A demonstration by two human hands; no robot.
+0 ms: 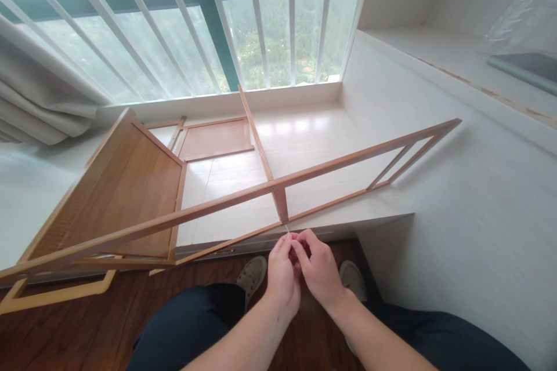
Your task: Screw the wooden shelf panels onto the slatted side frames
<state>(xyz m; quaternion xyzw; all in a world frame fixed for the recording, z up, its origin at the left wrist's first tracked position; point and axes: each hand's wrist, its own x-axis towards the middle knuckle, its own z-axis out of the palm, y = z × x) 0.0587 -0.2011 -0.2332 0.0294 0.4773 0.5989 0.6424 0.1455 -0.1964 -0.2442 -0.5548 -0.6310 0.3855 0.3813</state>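
My left hand and my right hand meet low in the middle, fingers closed together. From between the fingertips a thin pale metal rod sticks up; its kind is hidden by the fingers. Its tip reaches the lower rail of a long brown wooden frame, just under a short wooden crosspiece. This frame runs slantwise from the lower left to the right. Behind it a long wooden bar extends from the crosspiece toward the window. At the left, a wooden panel stands tilted within the frame.
The wooden parts rest on a white window ledge. A smaller panel lies farther back. White bars cross the window, with a grey curtain at left. On the right are a white wall and a shelf holding a plastic-wrapped item.
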